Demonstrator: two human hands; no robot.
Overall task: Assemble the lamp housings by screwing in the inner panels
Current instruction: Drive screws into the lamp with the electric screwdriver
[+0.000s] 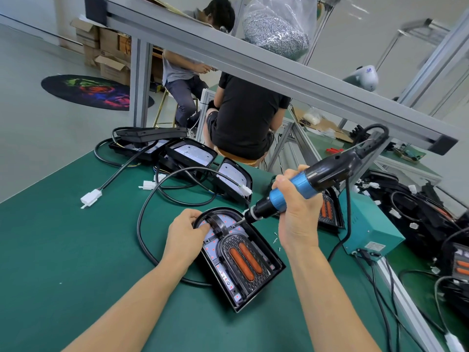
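Note:
A black lamp housing [266, 252] lies on the green table [76, 262] in front of me. Inside it sits a black inner panel [242, 260] with two orange lenses over a white LED board. My left hand [186, 231] rests on the housing's rounded top end, fingers curled over the rim and pressing the panel's curved strip. My right hand [297, 212] grips a blue and black electric screwdriver [304, 185], whose bit touches the panel near the top right of the housing.
Several open housings [187, 153] with black cables and white connectors lie at the back of the table. A teal power box [365, 224] stands to the right, with loose screws [276, 240] beside it. More housings are piled at far right. Two people sit beyond the table.

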